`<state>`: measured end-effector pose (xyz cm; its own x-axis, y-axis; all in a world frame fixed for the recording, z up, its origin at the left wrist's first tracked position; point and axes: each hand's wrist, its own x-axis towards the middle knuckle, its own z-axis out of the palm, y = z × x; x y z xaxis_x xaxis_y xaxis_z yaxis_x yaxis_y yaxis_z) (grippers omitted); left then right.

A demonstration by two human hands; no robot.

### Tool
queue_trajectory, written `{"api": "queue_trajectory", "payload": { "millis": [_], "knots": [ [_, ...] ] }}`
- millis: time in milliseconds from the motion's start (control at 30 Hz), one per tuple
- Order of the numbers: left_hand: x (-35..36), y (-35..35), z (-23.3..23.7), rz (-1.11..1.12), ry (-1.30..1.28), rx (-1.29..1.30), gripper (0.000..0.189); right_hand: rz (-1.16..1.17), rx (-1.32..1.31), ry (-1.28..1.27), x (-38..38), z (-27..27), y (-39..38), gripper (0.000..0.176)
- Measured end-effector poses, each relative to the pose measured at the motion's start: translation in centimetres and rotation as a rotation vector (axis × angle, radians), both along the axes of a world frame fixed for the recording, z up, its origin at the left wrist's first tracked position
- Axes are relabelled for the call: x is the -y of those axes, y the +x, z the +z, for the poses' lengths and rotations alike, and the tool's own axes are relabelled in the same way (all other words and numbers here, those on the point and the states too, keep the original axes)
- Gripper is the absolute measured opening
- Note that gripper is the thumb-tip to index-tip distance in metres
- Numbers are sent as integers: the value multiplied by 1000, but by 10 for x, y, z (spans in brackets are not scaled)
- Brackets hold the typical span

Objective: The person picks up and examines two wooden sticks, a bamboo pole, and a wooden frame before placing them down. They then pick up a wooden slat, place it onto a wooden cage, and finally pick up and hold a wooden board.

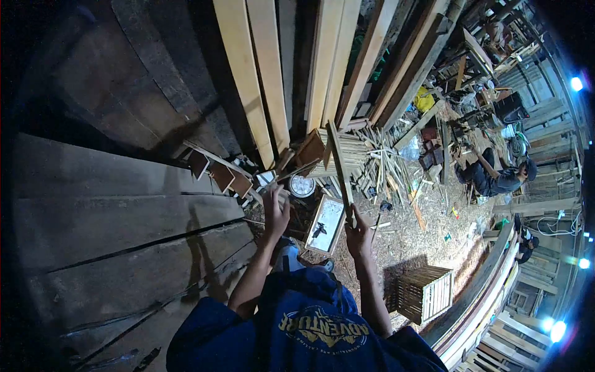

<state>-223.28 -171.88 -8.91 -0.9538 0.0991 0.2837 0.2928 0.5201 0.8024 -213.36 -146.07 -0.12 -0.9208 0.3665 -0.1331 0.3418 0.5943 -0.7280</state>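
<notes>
Right hand point(358, 234) gripping lower end of wooden slat point(338, 162), fingers clenched round it. Slat standing near upright, top reaching toward leaning planks point(260, 74). Left hand point(276, 209) raised just beside brown frames point(230, 178); can't tell if grasping anything, too dim. White-framed panel point(326, 224) lying on ground between both hands. Round white lid point(302, 186) sitting just above panel. Slatted crate point(425, 292) standing at lower right. Another person point(499, 178) sitting well apart, on shavings.
</notes>
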Motion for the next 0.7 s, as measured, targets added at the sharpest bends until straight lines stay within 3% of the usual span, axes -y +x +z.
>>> {"api": "queue_trajectory", "payload": {
  "millis": [133, 200, 233, 267, 333, 367, 400, 467, 533, 567, 600, 700],
  "knots": [
    [25, 17, -9, 61, 38, 108, 43, -43, 50, -128, 40, -29, -47, 65],
    [46, 22, -5, 59, -27, 67, 41, -32, -32, -251, 64, -47, -69, 62],
    [53, 24, -1, 105, -60, 87, 40, 20, -219, -264, 80, -56, -87, 61],
    [63, 24, 2, 113, -77, 89, 40, -103, 75, -400, 90, -62, -100, 65],
    [82, 22, 8, 175, -102, 68, 47, -59, -243, -315, 120, -92, -129, 71],
    [91, 22, 15, 205, -136, 81, 43, -86, -64, -386, 129, -97, -144, 76],
    [101, 21, 15, 210, -150, 84, 43, -83, -80, -407, 142, -124, -159, 81],
    [118, 20, 16, 261, -164, 39, 38, -3, -418, -385, 177, -184, -192, 80],
    [130, 16, 20, 274, -178, 13, 41, 114, -55, -359, 210, -164, -216, 81],
    [137, 15, 19, 300, -182, 32, 40, 199, -300, -398, 224, -201, -222, 81],
    [144, 14, 19, 329, -188, 44, 40, 221, 172, -306, 227, -168, -222, 80],
    [149, 5, 30, 363, -173, 53, 40, 304, 13, -84, 228, -131, -199, 73]
  ]
}}
